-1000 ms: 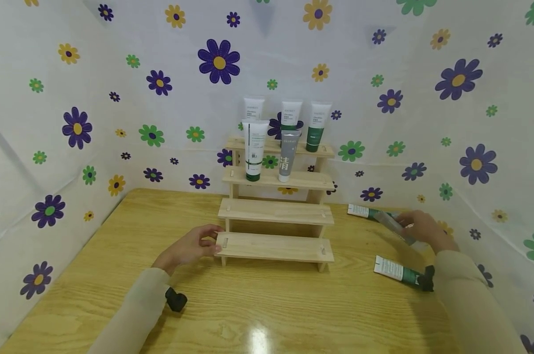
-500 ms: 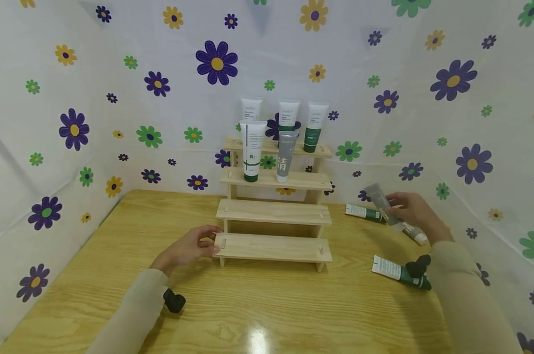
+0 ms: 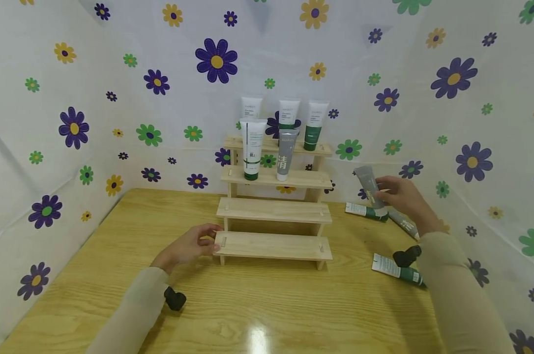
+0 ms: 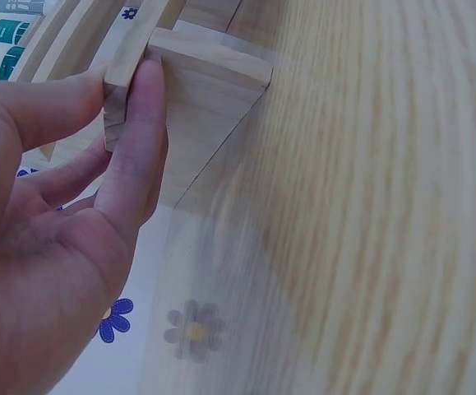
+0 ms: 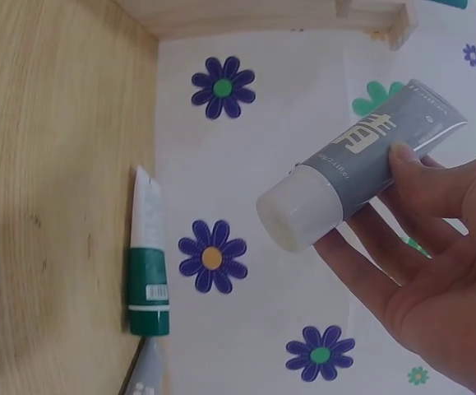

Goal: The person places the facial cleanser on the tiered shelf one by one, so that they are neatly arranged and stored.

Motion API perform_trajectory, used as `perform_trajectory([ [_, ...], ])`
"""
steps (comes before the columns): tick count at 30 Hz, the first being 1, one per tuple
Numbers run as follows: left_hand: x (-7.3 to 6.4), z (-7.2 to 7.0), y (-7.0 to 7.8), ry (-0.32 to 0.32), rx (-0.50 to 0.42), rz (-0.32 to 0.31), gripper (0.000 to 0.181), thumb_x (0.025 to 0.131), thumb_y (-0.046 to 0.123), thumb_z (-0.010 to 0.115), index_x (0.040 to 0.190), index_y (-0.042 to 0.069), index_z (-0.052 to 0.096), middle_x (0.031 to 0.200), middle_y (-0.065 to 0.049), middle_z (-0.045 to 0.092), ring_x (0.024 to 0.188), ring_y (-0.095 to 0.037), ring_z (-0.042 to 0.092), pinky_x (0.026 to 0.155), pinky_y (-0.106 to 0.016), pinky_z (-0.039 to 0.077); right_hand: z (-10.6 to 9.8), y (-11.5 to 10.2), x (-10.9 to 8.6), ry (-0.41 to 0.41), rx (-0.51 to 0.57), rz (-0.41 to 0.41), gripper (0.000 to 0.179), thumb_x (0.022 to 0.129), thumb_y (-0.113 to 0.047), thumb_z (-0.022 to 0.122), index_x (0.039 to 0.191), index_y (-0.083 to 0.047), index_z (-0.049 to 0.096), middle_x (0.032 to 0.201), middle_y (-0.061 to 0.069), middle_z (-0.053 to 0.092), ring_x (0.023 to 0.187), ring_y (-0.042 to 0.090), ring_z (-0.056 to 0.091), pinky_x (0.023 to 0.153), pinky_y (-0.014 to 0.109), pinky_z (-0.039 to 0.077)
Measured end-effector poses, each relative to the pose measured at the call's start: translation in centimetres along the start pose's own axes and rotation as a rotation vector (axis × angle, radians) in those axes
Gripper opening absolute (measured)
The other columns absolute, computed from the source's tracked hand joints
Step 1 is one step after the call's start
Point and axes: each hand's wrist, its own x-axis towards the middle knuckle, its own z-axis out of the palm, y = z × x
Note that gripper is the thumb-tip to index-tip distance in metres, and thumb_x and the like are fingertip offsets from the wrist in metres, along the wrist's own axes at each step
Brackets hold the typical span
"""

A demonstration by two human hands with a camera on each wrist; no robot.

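My left hand pinches the left end of the lowest step of a wooden stepped rack; the left wrist view shows thumb and fingers on either side of the board. In my right hand is a grey squeeze tube with a white cap, gripped between thumb and fingers, cap end down and tilted, above the table right of the rack. On the rack's second step from the top stand a white-and-green tube and another grey tube. Several white-and-green tubes stand on the top step.
Right of the rack lie a green-and-white tube, a second grey tube and, nearer, another green-and-white tube, partly behind the right wrist camera. A flower-printed sheet surrounds the wooden table at the back and sides.
My right hand has lifted the grey tube off the table and carried it left, turning it more upright. The grey tube beneath came into sight. My left hand stays on the rack.
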Motion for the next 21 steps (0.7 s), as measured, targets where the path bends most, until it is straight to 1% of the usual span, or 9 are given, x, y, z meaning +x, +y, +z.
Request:
perform_trajectory([
  [6, 0.2, -0.2, -0.2, -0.016, -0.002, 0.021, 0.061, 0.101, 0.019, 0.068, 0.152, 0.000, 0.040, 0.139, -0.024, 0.054, 0.116, -0.026, 0.065, 0.095, -0.036, 0.060, 0.5, -2.0, 0.1, 0.018, 0.065, 0.001, 0.051, 0.108, -0.014, 0.055, 0.152, 0.006, 0.041, 0.147, 0.036, 0.050, 0.132, 0.053, 0.054, 0.104, 0.062, 0.051],
  [11, 0.1, -0.1, -0.4, -0.023, 0.002, 0.045, 0.061, 0.101, 0.019, 0.068, 0.152, -0.001, 0.040, 0.137, -0.025, 0.054, 0.115, -0.026, 0.066, 0.094, -0.036, 0.060, 0.9, -3.0, 0.4, 0.028, 0.102, -0.001, 0.050, 0.108, -0.014, 0.055, 0.153, 0.002, 0.043, 0.150, 0.032, 0.050, 0.135, 0.051, 0.054, 0.107, 0.062, 0.049],
  [17, 0.1, -0.1, -0.4, -0.028, -0.005, 0.061, 0.062, 0.101, 0.019, 0.068, 0.152, -0.002, 0.039, 0.135, -0.025, 0.054, 0.113, -0.025, 0.066, 0.093, -0.036, 0.060, 1.4, -3.9, 0.9, 0.077, 0.115, -0.057, 0.048, 0.107, -0.014, 0.056, 0.152, 0.001, 0.045, 0.150, 0.030, 0.052, 0.133, 0.050, 0.056, 0.105, 0.060, 0.050],
  [21, 0.1, -0.1, -0.4, -0.027, -0.011, 0.056, 0.063, 0.101, 0.020, 0.068, 0.152, -0.002, 0.039, 0.136, -0.025, 0.054, 0.113, -0.024, 0.066, 0.092, -0.034, 0.060, 1.9, -4.5, 1.2, 0.107, 0.144, -0.068, 0.050, 0.107, -0.016, 0.057, 0.153, 0.000, 0.044, 0.150, 0.029, 0.052, 0.133, 0.049, 0.056, 0.105, 0.057, 0.051],
])
